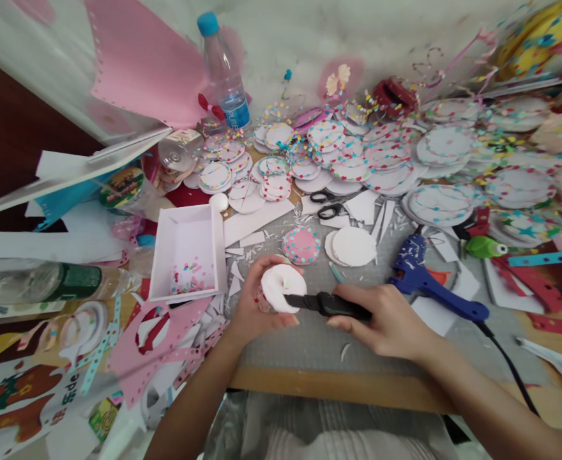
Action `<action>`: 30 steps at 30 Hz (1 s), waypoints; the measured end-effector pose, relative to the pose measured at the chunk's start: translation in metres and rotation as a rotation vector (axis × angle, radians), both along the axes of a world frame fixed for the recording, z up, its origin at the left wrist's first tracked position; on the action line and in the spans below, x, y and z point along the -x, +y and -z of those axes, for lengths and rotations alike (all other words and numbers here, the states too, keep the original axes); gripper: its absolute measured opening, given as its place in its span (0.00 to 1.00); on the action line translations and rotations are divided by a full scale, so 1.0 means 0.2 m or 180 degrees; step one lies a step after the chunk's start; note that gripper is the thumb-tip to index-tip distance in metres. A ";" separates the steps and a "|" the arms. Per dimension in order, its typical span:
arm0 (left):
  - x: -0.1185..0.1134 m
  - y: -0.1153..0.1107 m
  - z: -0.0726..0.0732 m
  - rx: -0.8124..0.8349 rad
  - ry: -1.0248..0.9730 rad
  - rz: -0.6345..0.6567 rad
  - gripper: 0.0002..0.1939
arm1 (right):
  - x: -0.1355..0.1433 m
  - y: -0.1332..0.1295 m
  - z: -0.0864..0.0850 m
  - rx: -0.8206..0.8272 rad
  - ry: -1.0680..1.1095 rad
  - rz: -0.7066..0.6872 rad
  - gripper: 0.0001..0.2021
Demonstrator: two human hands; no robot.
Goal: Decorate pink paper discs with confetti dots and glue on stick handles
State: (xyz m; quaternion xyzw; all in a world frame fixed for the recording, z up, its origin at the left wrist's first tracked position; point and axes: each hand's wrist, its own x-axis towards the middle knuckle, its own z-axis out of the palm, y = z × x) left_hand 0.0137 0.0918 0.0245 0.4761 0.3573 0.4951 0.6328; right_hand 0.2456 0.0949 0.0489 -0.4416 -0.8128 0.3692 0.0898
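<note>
My left hand (257,294) is wrapped round a small cup of white material (274,291), clear at its lower side, whose top faces me. My right hand (381,319) grips the black handle of a knife-like tool (341,305). Its dark tip rests on or in the white material; exactly how deep is hidden. Just beyond the cup lies a pink disc (301,245) dotted with blue. To the right of it sit two stacked plain white discs (354,246). A thin teal stick (337,273) lies by the right hand.
A white box (159,255) with confetti stands left. Black-handled scissors (329,211), a blue glue gun (412,268) with a cable, and many decorated paper discs (444,203) lie around. A water bottle (228,83) stands at the back. Paper scraps litter the grey mat (310,351).
</note>
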 end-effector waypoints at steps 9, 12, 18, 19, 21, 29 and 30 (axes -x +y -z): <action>0.02 0.00 0.01 0.0093 0.0180 -0.0090 0.38 | 0.00 0.00 0.00 -0.0070 -0.0001 -0.0004 0.19; 0.02 0.00 0.02 0.0193 0.0042 0.0014 0.38 | 0.00 0.00 0.00 -0.0058 0.0019 -0.0009 0.19; 0.01 -0.02 0.02 0.0397 0.0064 0.0102 0.39 | 0.00 0.01 0.00 0.0011 0.0002 -0.0020 0.21; 0.02 -0.02 0.03 0.0393 0.0086 0.0108 0.39 | 0.00 0.01 0.00 0.0017 0.0001 -0.0022 0.21; 0.02 -0.03 0.04 0.0334 0.0170 0.0107 0.39 | 0.00 0.01 0.00 0.0012 -0.0010 -0.0031 0.21; 0.04 -0.04 0.07 0.0161 0.0408 0.0117 0.39 | 0.00 0.01 0.02 -0.0097 -0.0064 -0.0066 0.22; 0.04 -0.04 0.07 0.0176 0.0414 0.0140 0.39 | 0.00 0.00 0.02 -0.0119 -0.0051 -0.0067 0.22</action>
